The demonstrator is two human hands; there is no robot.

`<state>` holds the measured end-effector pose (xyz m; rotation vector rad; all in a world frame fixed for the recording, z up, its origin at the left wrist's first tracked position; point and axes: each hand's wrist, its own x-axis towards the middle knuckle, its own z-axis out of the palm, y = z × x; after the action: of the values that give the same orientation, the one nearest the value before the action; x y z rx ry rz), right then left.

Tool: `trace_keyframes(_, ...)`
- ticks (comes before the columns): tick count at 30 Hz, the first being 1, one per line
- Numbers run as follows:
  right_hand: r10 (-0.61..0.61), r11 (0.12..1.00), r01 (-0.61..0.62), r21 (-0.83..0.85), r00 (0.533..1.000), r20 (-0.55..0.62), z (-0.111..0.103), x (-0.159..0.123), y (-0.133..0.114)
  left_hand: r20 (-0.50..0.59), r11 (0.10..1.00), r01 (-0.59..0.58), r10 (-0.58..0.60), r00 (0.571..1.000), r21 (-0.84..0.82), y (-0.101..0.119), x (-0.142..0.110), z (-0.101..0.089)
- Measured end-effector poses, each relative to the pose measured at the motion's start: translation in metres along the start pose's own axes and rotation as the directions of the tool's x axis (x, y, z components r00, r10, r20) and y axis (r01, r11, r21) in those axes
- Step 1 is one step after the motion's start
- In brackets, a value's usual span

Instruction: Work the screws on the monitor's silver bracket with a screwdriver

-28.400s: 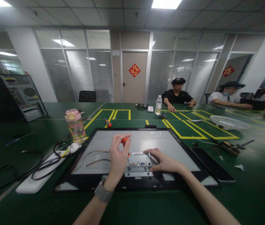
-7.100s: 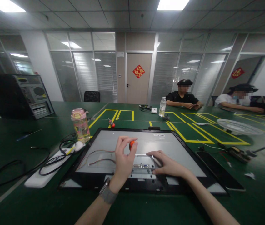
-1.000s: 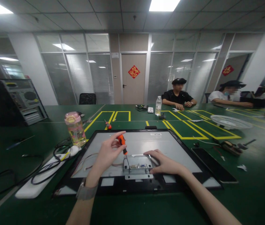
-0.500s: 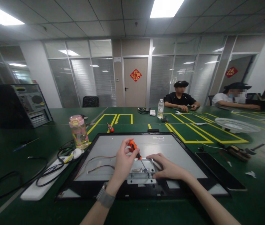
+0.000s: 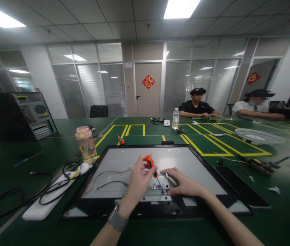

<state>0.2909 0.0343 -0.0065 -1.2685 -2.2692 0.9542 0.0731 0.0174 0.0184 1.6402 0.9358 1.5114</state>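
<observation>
My left hand (image 5: pixel 140 179) is closed around the orange-and-black handle of a screwdriver (image 5: pixel 150 162), and a grey-banded watch is on its wrist. The shaft slants down to a small metal bracket (image 5: pixel 157 195) with a circuit board on it, where the tip is too small to make out. This bracket sits near the front of a grey-backed display panel (image 5: pixel 201 167) with a black frame, lying flat. My right hand (image 5: pixel 186 182) grips the bracket's right side, thumb at the near edge and fingers at the far one. Thin wires (image 5: pixel 109 184) trail across the panel's left part.
To the left are a white power strip (image 5: pixel 42 205) with black cables, a pink-lidded bottle (image 5: pixel 84 143) and a computer case (image 5: pixel 14 116). A black phone-like slab (image 5: pixel 242 188) and a brown tool (image 5: pixel 259 167) lie right. Farther back stands a water bottle (image 5: pixel 175 119); people sit beyond.
My left hand and the screwdriver have shifted slightly right and down, the handle now more tilted over the bracket. My right hand stays in place. Across the table, a person's hands have moved together.
</observation>
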Motion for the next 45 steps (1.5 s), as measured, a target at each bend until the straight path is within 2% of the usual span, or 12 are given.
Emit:
trace_keyframes(4, -0.006, 1.0, 0.006, 0.015, 1.0, -0.001, 0.0, 0.0, -0.001, 0.11, 0.997, -0.071, 0.067, 0.992, 0.03, 0.004, -0.005, 0.002)
trace_keyframes(7, -0.014, 1.0, 0.014, 0.022, 1.0, -0.004, 0.001, 0.0, -0.001, 0.139, 0.993, -0.11, 0.105, 0.985, 0.031, 0.004, -0.009, 0.003)
trace_keyframes(10, -0.018, 1.0, 0.018, 0.025, 1.0, -0.005, 0.002, 0.0, 0.001, 0.136, 0.987, -0.157, 0.15, 0.979, 0.043, 0.005, -0.013, 0.005)
trace_keyframes(12, -0.025, 0.999, 0.025, 0.023, 1.0, -0.005, 0.002, 0.001, 0.002, 0.123, 0.97, -0.235, 0.226, 0.966, 0.065, 0.008, -0.014, 0.006)
trace_keyframes(15, -0.032, 0.999, 0.032, 0.018, 0.999, -0.008, 0.002, 0.001, 0.003, 0.068, 0.902, -0.405, 0.399, 0.914, 0.149, 0.016, -0.014, 0.007)
trace_keyframes(16, -0.031, 0.999, 0.031, 0.018, 0.999, -0.008, 0.002, 0.001, 0.002, 0.045, 0.892, -0.418, 0.417, 0.908, 0.17, 0.019, -0.014, 0.007)
trace_keyframes(18, -0.025, 1.0, 0.025, 0.018, 1.0, -0.01, 0.002, 0.001, 0.001, 0.054, 0.896, -0.407, 0.404, 0.913, 0.181, 0.024, -0.014, 0.007)
trace_keyframes(23, -0.01, 1.0, 0.01, 0.012, 1.0, -0.009, 0.002, 0.001, 0.0, 0.137, 0.952, -0.29, 0.275, 0.952, 0.1, 0.025, -0.013, 0.005)
trace_keyframes(29, 0.005, 1.0, -0.004, 0.023, 1.0, -0.011, 0.002, 0.002, 0.003, -0.006, 0.943, -0.278, 0.284, 0.959, 0.181, 0.02, -0.008, 0.0)
trace_keyframes(34, 0.006, 1.0, -0.005, 0.017, 1.0, -0.007, 0.001, 0.002, 0.002, 0.019, 0.964, -0.245, 0.244, 0.97, 0.099, 0.019, -0.004, -0.002)
trace_keyframes(40, 0.016, 1.0, -0.016, 0.006, 1.0, -0.009, 0.002, 0.001, -0.001, -0.053, 0.971, -0.215, 0.221, 0.974, 0.108, 0.012, -0.006, 0.001)
trace_keyframes(45, -0.012, 1.0, 0.012, 0.004, 1.0, -0.011, 0.002, 0.002, 0.003, -0.07, 0.977, -0.193, 0.2, 0.977, 0.087, 0.013, -0.007, 0.001)
